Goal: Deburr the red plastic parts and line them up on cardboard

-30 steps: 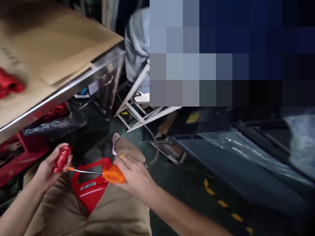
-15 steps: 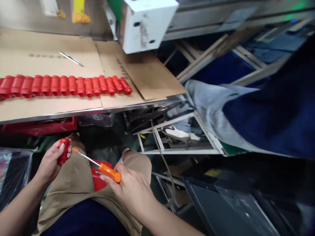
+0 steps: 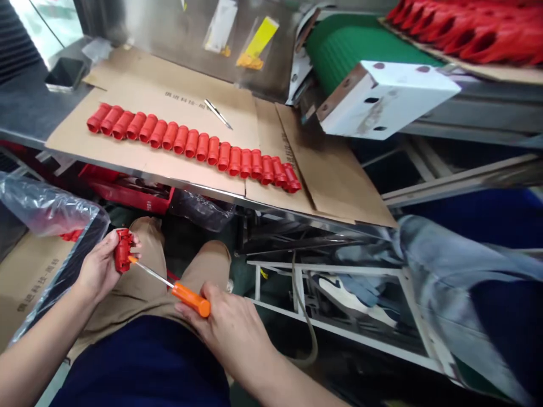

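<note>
Over my lap at the left, my left hand [image 3: 102, 263] is closed around a red plastic part [image 3: 123, 250], held roughly upright. My right hand [image 3: 231, 322] grips the orange handle of a screwdriver [image 3: 190, 298]. Its metal shaft points left, and a small orange piece [image 3: 133, 259] sits at the tip, at or very near the side of the red part; whether they touch I cannot tell. On the cardboard-covered table in front, a long row of red tubular parts [image 3: 190, 143] lies side by side.
A silver pen-like tool [image 3: 218, 114] rests on the cardboard [image 3: 148, 70]. Bags [image 3: 257, 42] with orange bits lean behind. A white bracket [image 3: 388, 102] ends a green conveyor [image 3: 339, 45]. Left stands a plastic-lined box [image 3: 31, 282]. A person's leg [image 3: 449, 282] is at the right.
The view has swung left, bringing in the conveyor's red parts, a phone and the lined box. The screwdriver's tip is now closer to the red part in my left hand.
</note>
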Available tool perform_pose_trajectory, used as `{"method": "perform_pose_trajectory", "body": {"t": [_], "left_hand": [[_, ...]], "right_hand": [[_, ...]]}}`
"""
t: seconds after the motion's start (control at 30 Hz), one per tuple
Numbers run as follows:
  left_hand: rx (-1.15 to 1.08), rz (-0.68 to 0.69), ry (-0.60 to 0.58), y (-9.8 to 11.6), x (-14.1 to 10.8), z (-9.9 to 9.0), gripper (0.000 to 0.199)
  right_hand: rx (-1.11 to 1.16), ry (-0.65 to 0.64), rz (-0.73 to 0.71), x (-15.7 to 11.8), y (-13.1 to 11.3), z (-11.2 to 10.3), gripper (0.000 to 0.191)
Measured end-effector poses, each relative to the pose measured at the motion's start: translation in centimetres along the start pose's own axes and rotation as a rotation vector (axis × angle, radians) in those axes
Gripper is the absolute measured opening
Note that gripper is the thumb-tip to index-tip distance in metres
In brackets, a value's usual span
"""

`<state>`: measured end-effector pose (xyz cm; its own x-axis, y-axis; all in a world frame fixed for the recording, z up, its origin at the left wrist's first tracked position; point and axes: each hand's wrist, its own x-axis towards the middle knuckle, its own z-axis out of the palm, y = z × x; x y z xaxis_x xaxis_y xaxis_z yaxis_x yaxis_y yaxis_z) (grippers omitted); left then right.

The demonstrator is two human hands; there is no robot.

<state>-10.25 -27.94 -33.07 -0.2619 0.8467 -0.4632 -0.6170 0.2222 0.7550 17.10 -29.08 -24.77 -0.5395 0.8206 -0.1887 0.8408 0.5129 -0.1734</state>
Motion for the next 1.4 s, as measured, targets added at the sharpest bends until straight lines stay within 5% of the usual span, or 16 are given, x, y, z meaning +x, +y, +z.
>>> {"method": "perform_pose_trajectory", "body": {"t": [0.4, 0.6, 0.7, 0.87, 1.0, 1.17, 1.27, 1.4], "left_hand": [[-0.202, -0.096, 0.01, -2.7, -3.3, -1.5, 0.037], [-0.243, -0.182, 0.016, -3.1, -3.1, -1.4, 0.05], [-0.253, -0.213, 0.01, -3.4, -2.7, -1.5, 0.05], [-0.282, -0.218, 0.024, -3.2, -2.4, -2.2, 0.054], [-0.285, -0.258, -0.066, -2.5, -3.1, -2.3, 0.05], [-0.291, -0.322, -0.195, -2.0, -4.4, -1.5, 0.036], [-0.255, -0.352, -0.221, -2.1, -4.5, -1.0, 0.037], [-0.108, -0.332, -0.179, -2.8, -4.4, -0.3, 0.039]], "right_hand": [[-0.095, 0.0, -0.027, -4.5, -2.2, 0.8, 0.062], [-0.04, 0.079, 0.034, -6.0, -1.9, 1.7, 0.061], [0.028, 0.016, 0.066, -6.0, -1.3, 1.8, 0.056], [0.399, -0.111, 0.293, -3.9, 1.3, 3.9, 0.042], [1.034, -0.25, 0.452, 0.2, 2.1, 10.2, 0.041], [1.062, -0.202, 0.374, 5.3, 0.6, 17.0, 0.033], [1.015, -0.072, 0.328, 6.4, 1.0, 17.5, 0.024], [1.038, 0.046, 0.216, 6.6, 2.3, 15.0, 0.031]]}}
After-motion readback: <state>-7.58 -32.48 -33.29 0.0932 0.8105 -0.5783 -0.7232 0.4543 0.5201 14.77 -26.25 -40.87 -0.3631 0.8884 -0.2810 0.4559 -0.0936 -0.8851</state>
